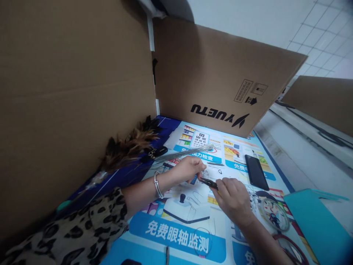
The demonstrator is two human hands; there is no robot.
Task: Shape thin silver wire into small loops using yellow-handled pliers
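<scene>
My right hand (234, 200) is closed around the handles of dark-jawed pliers (209, 183), whose tip points left. My left hand (192, 168), with a silver bangle at its wrist, pinches at the plier tip. What lies between its fingers is too small to make out; it may be thin wire. Just beyond the left hand lies a bundle of long, thin metal wires (184, 152), fanned at its right end. Short straight pieces (215, 163) and a small dark loop (220, 171) lie on the printed tabletop past the pliers.
Tall cardboard panels (220, 70) wall the left and far sides. Brown feathers (129, 145) and a black key fob (158, 151) lie along the left. To the right are a black phone (256, 172), a clear ring-shaped coil (286, 221) and a teal sheet (317, 224).
</scene>
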